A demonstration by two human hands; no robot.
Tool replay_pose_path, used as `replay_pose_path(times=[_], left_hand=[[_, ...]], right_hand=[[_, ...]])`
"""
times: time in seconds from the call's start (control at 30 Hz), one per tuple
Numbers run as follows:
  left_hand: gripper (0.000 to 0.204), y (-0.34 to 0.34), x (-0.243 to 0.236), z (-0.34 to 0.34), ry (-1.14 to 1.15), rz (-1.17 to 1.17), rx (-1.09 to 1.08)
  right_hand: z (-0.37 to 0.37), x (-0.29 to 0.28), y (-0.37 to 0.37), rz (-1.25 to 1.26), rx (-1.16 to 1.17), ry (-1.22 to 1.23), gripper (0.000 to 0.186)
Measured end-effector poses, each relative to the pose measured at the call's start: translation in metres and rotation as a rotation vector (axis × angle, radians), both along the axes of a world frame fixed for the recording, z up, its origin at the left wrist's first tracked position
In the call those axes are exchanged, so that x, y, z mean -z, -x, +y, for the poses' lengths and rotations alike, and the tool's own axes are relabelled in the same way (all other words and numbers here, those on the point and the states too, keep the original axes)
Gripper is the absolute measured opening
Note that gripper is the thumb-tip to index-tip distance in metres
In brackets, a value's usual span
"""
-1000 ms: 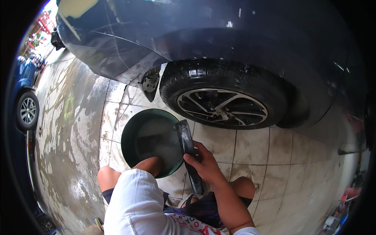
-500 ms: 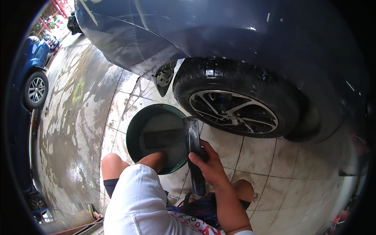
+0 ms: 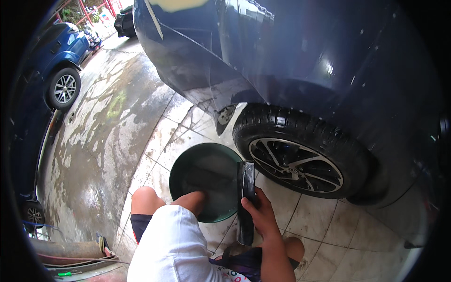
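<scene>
My right hand [image 3: 258, 211] grips a long, narrow black block [image 3: 245, 178] upright beside the right rim of a dark green bucket. My left hand [image 3: 198, 199] dips into the bucket [image 3: 175, 178], its fingers hidden in cloudy water, where a dark rectangular shape lies. Just behind the bucket stand the black tire [image 3: 263, 117] and alloy wheel [image 3: 293, 171] of a dark blue-grey car [image 3: 300, 61], whose bodywork has pale patches and marks.
A blue car [image 3: 58, 44] stands at the left, another dark vehicle [image 3: 124, 23] farther back. Wet concrete [image 3: 103, 141] borders the white floor tiles [image 3: 319, 221]. Metal pipework and a hose [image 3: 70, 251] lie at the lower left.
The view has swung, so car, wheel and bucket sit lower and farther right, with more of the left side showing. Both hands keep their places at bucket and black block.
</scene>
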State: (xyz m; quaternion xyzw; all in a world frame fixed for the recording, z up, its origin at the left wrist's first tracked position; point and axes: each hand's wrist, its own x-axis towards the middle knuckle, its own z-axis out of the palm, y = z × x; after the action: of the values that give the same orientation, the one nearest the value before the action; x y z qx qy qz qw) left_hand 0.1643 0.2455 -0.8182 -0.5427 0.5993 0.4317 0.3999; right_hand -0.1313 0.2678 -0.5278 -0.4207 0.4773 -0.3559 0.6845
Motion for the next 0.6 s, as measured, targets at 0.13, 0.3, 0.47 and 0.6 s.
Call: replay_pose_path(times=[0.13, 0.3, 0.47, 0.6], left_hand=[[0.032, 0.015, -0.033, -0.008, -0.078, 0.06, 0.044], [0.035, 0.039, -0.156, -0.026, -0.093, 0.345, -0.025], [0.051, 0.048, -0.39, -0.07, 0.664, 0.955, 0.199], [0.057, 0.076, -0.628, -0.133, 1.565, 0.949, 0.211]], right_hand=[[-0.017, 0.009, 0.007, -0.094, -0.052, -0.025, 0.056], [-0.042, 0.026, 0.019, -0.27, 0.03, -0.119, 0.051], [-0.053, 0.044, 0.019, -0.3, -0.008, -0.019, 0.046], [-0.05, 0.052, 0.012, -0.101, -0.097, 0.12, 0.055]])
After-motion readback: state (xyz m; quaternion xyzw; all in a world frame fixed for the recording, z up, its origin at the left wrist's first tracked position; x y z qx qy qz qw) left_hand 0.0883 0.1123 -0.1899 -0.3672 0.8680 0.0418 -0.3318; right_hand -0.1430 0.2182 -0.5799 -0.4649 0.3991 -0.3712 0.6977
